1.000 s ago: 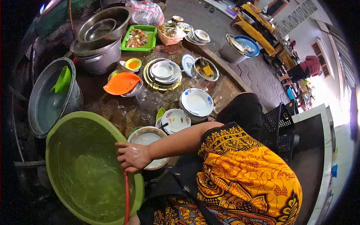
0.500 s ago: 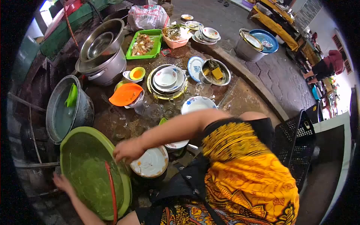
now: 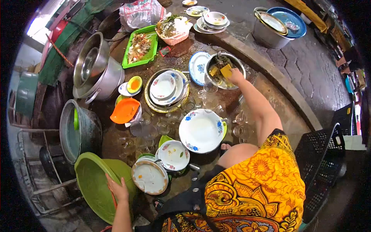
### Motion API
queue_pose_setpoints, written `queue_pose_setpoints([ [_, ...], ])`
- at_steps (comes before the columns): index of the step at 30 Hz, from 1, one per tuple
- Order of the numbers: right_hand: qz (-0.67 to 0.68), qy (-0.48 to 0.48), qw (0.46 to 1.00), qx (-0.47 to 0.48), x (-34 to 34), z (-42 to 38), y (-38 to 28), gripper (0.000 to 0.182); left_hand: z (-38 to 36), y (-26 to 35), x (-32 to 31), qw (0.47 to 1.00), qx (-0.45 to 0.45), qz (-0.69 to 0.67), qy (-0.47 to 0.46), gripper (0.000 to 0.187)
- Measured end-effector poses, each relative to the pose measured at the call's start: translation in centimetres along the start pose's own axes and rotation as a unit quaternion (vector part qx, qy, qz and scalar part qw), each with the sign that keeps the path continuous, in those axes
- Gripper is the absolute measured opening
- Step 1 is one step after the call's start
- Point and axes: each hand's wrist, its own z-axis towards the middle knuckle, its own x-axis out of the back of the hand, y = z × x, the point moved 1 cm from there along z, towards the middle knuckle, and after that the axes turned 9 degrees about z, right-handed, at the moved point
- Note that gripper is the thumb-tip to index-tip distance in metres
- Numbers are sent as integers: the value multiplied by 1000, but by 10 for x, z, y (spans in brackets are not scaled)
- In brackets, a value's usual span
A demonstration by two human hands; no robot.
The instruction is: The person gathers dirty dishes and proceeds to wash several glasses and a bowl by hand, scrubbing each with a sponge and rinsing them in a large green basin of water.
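My left hand (image 3: 117, 188) grips the near right rim of a large green plastic tub (image 3: 89, 170), which is tipped on its side. A red hose (image 3: 113, 200) shows partly beside that hand. Far to the right, my right hand (image 3: 235, 76) has its fingers closed on a yellow sponge (image 3: 226, 70). The sponge is at a metal bowl (image 3: 242, 70) that also holds a dark scouring pad (image 3: 223, 60). Stacked dirty plates (image 3: 148, 177) stand beside the tub, and a large white flowered bowl (image 3: 201, 130) sits between my arms.
Stacked bowls (image 3: 163, 86), drinking glasses (image 3: 188, 104) and an orange dish (image 3: 124, 110) cover the wet floor. A grey water bucket (image 3: 96, 127) and big pots (image 3: 106, 79) line the left. A black crate (image 3: 317, 166) stands right; a raised curb (image 3: 270, 75) runs behind.
My right hand has swung from beside the tub out to the metal bowl and onto the sponge. My left hand has moved to the tub's rim, and the tub now leans more.
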Motion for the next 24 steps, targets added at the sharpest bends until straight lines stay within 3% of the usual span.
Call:
queue_pose_setpoints([
  [2,5,-11,1000,-2,-6,-1,2,66,2,3,-7,999,-23,-14,32,69],
  [4,-42,113,990,79,-19,-4,1,66,1,8,-6,998,8,38,42,68],
  [6,-8,85,995,47,-22,-6,-11,64,4,-5,-17,997,-15,52,59,68],
  [8,-69,2,997,28,-26,-2,-18,61,8,-7,-23,994,-39,61,83,67],
  [9,-84,18,996,19,-32,3,-20,50,8,-6,-22,996,-20,60,68,66],
  [18,-139,-88,986,-19,-44,2,7,45,8,-4,-23,994,-5,76,79,64],
  [21,-53,-132,989,-31,-32,8,16,32,6,4,-21,993,-10,74,87,64],
  [24,72,-81,994,-29,-20,23,40,41,7,-4,-24,991,-13,91,97,64],
])
